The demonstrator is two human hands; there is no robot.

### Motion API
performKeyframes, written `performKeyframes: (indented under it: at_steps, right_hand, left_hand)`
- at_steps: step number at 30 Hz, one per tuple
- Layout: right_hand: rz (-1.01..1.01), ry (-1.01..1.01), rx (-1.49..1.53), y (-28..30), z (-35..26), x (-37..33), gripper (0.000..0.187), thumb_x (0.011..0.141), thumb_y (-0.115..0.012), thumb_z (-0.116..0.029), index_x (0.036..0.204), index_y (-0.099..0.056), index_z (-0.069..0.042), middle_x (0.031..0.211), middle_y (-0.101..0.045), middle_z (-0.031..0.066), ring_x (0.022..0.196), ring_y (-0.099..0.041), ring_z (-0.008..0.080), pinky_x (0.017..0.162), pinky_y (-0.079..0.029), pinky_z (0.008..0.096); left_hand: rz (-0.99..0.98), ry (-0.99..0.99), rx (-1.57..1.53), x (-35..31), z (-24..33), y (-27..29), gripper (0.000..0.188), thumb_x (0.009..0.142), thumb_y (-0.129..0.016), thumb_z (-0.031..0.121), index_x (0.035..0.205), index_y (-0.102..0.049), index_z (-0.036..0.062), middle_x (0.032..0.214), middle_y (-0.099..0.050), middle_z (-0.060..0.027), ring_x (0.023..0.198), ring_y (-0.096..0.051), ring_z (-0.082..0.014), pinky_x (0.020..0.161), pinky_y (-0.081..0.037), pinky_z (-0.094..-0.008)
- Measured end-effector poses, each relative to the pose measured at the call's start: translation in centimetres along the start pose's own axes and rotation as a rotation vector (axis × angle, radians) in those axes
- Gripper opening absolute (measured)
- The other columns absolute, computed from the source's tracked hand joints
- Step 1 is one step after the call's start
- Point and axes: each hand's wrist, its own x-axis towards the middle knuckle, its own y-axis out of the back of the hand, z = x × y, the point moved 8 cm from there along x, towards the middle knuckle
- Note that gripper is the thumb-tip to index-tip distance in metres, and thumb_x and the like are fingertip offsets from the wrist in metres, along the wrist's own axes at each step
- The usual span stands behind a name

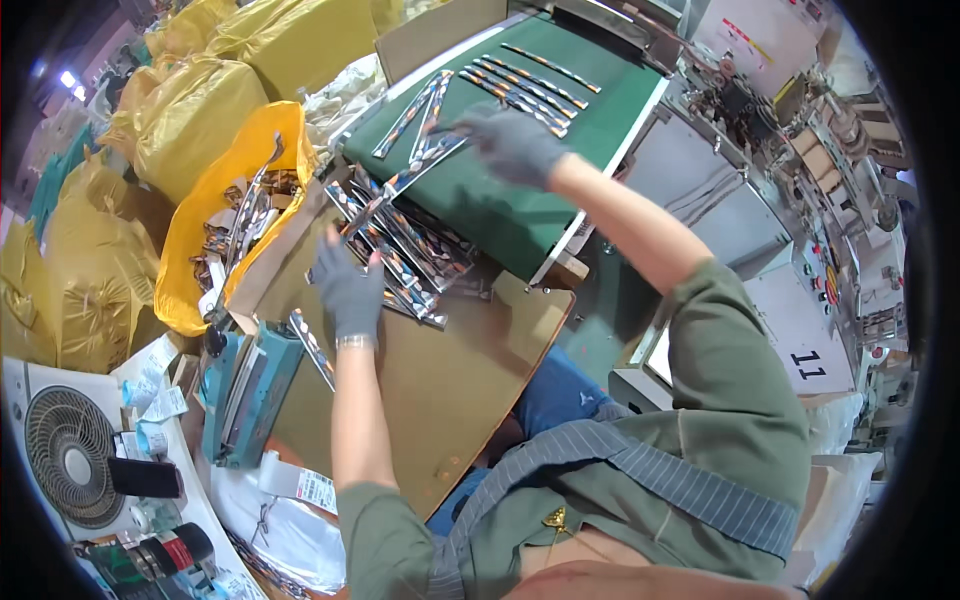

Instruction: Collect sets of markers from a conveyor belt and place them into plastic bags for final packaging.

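Observation:
My left hand (348, 290), in a grey glove with bare fingertips, is closed at the lower end of a long narrow patterned stick packet (408, 180). The packet slants up toward my right hand (512, 146), gloved the same way, which reaches over the green conveyor belt (480, 215). Its fingers are blurred near that packet's upper end, so their grip is unclear. Several silver, orange and dark stick packets (525, 92) lie side by side on the belt. Beside my left hand, a loose pile of similar packets (405, 250) spreads over the brown tabletop (440, 370).
A yellow bag (175, 280) with crumpled packets stands open left of the table. Stuffed yellow sacks (180, 110) fill the back left. Near left are a teal device (250, 395), a fan (75, 455) and a black phone (145, 478). Machinery (760, 100) lines the right.

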Motion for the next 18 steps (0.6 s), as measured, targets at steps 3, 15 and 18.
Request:
performKeyframes:
  at_steps: [3, 15, 18]
  right_hand:
    - [-0.188, 0.175, -0.249, -8.6, -2.7, 3.1, 0.026, 0.082, -0.051, -0.016, 0.107, -0.056, -0.011, 0.086, -0.059, 0.0109, 0.083, -0.062, 0.0329, 0.069, -0.051, 0.0422]
    - [0.098, -0.003, -0.06, 0.9, 7.1, 6.7, 0.021, 0.093, -0.044, -0.027, 0.105, -0.055, -0.014, 0.083, -0.063, 0.018, 0.078, -0.062, 0.0353, 0.068, -0.047, 0.044]
    - [0.013, -0.435, -0.14, 2.5, 16.3, 8.3, 0.04, 0.09, -0.045, -0.04, 0.114, -0.058, -0.011, 0.098, -0.062, 0.0232, 0.091, -0.059, 0.0396, 0.077, -0.046, 0.044]
  left_hand:
    - [-0.306, 0.022, 0.214, 4.7, -1.6, -6.7, 0.045, 0.077, -0.061, 0.023, 0.116, -0.052, 0.0022, 0.109, -0.06, -0.0187, 0.108, -0.053, -0.0319, 0.096, -0.034, -0.045]
    - [-0.033, 0.585, -0.506, 2.9, -3.8, 4.8, 0.029, 0.091, -0.052, 0.028, 0.097, -0.06, 0.0004, 0.082, -0.065, -0.0143, 0.074, -0.062, -0.0309, 0.062, -0.045, -0.0396]
    - [-0.001, 0.2, -0.116, 8.7, -0.2, 2.1, 0.061, 0.08, -0.063, 0.048, 0.111, -0.057, -0.0036, 0.102, -0.061, -0.0204, 0.095, -0.058, -0.0308, 0.086, -0.044, -0.0359]
